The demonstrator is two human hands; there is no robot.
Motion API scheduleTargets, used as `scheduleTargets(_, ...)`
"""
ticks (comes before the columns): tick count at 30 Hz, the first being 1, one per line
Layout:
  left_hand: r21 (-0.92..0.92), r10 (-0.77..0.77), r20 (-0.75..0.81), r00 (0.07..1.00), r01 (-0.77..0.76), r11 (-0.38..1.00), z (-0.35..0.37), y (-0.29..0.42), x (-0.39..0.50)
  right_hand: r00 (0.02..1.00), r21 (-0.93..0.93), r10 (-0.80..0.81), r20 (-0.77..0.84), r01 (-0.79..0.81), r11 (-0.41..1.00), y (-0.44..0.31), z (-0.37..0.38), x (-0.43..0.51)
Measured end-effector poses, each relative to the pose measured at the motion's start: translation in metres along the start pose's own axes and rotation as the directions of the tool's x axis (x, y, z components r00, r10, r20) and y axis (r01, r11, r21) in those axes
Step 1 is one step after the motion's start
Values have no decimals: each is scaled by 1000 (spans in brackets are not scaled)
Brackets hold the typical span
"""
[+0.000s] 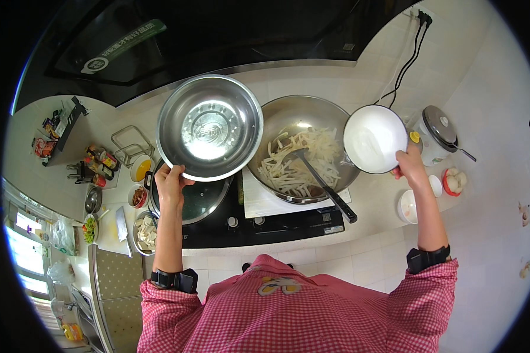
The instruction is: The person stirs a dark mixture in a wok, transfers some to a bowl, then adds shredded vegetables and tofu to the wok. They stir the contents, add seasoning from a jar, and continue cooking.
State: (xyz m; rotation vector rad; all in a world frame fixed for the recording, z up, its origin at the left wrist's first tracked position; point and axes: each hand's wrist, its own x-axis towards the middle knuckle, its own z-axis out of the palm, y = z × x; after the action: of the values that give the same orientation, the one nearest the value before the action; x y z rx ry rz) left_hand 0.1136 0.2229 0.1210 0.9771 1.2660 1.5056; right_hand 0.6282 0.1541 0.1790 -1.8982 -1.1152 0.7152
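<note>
My left hand (171,183) grips the rim of a wide stainless-steel basin (210,128), held up above a lidded pan (203,203). No food shows inside the basin. In my right hand (410,165) is a white enamel bowl (374,139) with a dark rim, tipped so its pale inside faces me; whether anything is in it I cannot tell. Between the two vessels sits a large steel wok (331,110) with pale vegetable strips (300,165) and some darker pieces. A black-handled spatula (324,181) rests in the wok, its handle over the near rim.
Left of the black cooktop (269,231) stand a bowl of beaten egg (144,168), a bowl of cut tofu-like pieces (145,234) and a cleaver (121,223) on a cutting board (108,229). At right are a lidded canister (439,128) and eggs (455,181). A range hood (247,35) hangs overhead.
</note>
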Motion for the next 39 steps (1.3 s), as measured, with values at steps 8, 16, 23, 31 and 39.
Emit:
scheduleTargets(8,3,-12,-41,999,12,1000,-15,1,-2,996,-186,-67,-62,54,981,-11,26,25)
scheduleTargets(16,-38,-34,-19,999,33,999,-18,-4,1,979,421,124,164,-183,888,30,1,35)
scheduleTargets(23,-101,-55,0,999,54,993,-19,-13,10,912,594,335,235,-408,694,97,-38,-1)
scheduleTargets(31,-82,-71,21,997,72,994,-4,-18,15,811,775,537,233,-489,401,287,-1,-35)
scheduleTargets(39,-7,-68,3,998,68,998,16,5,-5,728,835,657,195,-475,279,399,61,-39)
